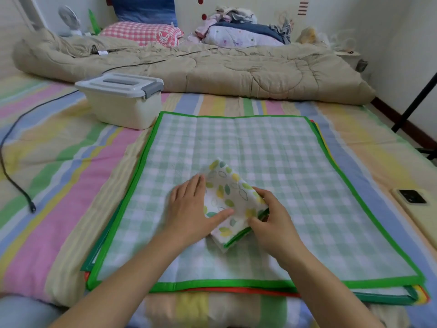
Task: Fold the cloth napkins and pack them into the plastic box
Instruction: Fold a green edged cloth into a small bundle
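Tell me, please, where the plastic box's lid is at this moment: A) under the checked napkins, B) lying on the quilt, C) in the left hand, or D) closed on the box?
D: the lid sits flat on top of the plastic box, while the left hand and right hand are both on the leaf-print napkin.

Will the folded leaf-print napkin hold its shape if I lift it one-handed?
Probably not: the leaf-print napkin is thin layered cloth, so it likely sags and unfolds. Its loose green-edged layers gape by the right hand; pinch there. It looks light.
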Motion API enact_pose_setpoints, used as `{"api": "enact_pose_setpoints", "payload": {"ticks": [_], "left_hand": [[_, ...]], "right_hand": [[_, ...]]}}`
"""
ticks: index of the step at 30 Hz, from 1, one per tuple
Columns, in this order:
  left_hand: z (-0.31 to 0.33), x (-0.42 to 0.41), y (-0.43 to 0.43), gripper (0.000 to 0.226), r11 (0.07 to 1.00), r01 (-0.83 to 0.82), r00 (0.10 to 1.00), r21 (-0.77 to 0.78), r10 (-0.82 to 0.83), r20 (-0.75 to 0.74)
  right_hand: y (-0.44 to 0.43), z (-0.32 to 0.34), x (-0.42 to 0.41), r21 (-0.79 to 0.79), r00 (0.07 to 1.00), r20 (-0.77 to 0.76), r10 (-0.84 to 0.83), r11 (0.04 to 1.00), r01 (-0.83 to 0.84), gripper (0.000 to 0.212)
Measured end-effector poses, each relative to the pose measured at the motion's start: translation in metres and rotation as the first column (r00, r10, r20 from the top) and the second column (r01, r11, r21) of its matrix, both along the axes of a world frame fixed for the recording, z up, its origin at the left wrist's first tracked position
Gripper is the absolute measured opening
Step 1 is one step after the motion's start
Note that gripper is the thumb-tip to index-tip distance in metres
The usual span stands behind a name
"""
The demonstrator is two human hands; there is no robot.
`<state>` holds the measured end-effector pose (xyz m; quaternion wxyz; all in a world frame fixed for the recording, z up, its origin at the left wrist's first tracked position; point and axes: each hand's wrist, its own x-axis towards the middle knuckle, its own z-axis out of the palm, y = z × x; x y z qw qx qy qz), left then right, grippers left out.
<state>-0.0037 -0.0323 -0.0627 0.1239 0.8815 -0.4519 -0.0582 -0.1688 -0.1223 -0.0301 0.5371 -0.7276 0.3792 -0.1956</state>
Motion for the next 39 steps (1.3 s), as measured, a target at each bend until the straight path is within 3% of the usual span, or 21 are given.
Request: {"api": "enact_pose_setpoints", "payload": {"ticks": [3,9,12,17,18,20,21,23,26,29,31,39], "left_hand": [[0.018,0.031,0.008,0.086,0.936,-0.222,0.956,-0.275,0.153,-0.25],[0.025,0.121,0.048,0.027,0.79,-0.443,0.85,-0.424,0.221,-0.478],[0.028,0.158,0.068,0.024,0.647,-0.569,0.764,-0.508,0.188,-0.618],[0.025,0.227,0.09,0.029,0.364,-0.768,0.608,-0.527,0.156,-0.778],[0.02,0.242,0.092,0.027,0.336,-0.776,0.607,-0.534,0.168,-0.777],[0.015,0.265,0.093,0.023,0.292,-0.783,0.609,-0.549,0.188,-0.77],[0.014,0.276,0.092,0.021,0.275,-0.783,0.614,-0.558,0.198,-0.764],[0.012,0.292,0.086,0.02,0.256,-0.772,0.633,-0.582,0.214,-0.744],[0.011,0.316,0.075,0.021,0.243,-0.759,0.651,-0.605,0.237,-0.721],[0.004,0.336,0.064,0.024,0.24,-0.761,0.647,-0.602,0.227,-0.728],[-0.002,0.344,0.057,0.024,0.239,-0.765,0.642,-0.598,0.21,-0.737],[-0.012,0.354,0.019,0.024,0.265,-0.737,0.672,-0.621,0.198,-0.713]], "right_hand": [[-0.01,0.017,0.027,-0.137,0.997,-0.027,0.074,0.988,-0.077,0.056],[-0.015,0.046,0.116,-0.199,0.974,-0.082,0.213,0.954,-0.226,0.059],[-0.011,0.049,0.169,-0.116,0.978,0.01,0.206,0.972,-0.204,0.058],[-0.01,0.05,0.267,0.237,0.953,0.261,0.156,0.946,-0.219,0.044],[-0.012,0.05,0.286,0.223,0.956,0.255,0.142,0.954,-0.201,0.045],[-0.018,0.048,0.324,-0.017,0.979,0.113,0.168,0.986,-0.167,0.053],[-0.022,0.047,0.341,-0.209,0.983,-0.02,0.185,0.96,-0.185,0.06],[-0.032,0.046,0.372,-0.529,0.959,-0.232,0.162,0.806,-0.264,0.075],[-0.049,0.05,0.411,-0.713,0.928,-0.359,0.095,0.614,-0.339,0.077],[-0.064,0.051,0.433,-0.81,0.926,-0.376,0.023,0.478,-0.341,0.055],[-0.076,0.048,0.441,-0.838,0.947,-0.32,0.011,0.464,-0.289,0.044],[-0.132,0.038,0.435,-0.731,0.953,-0.266,0.145,0.614,-0.298,0.038]]}}
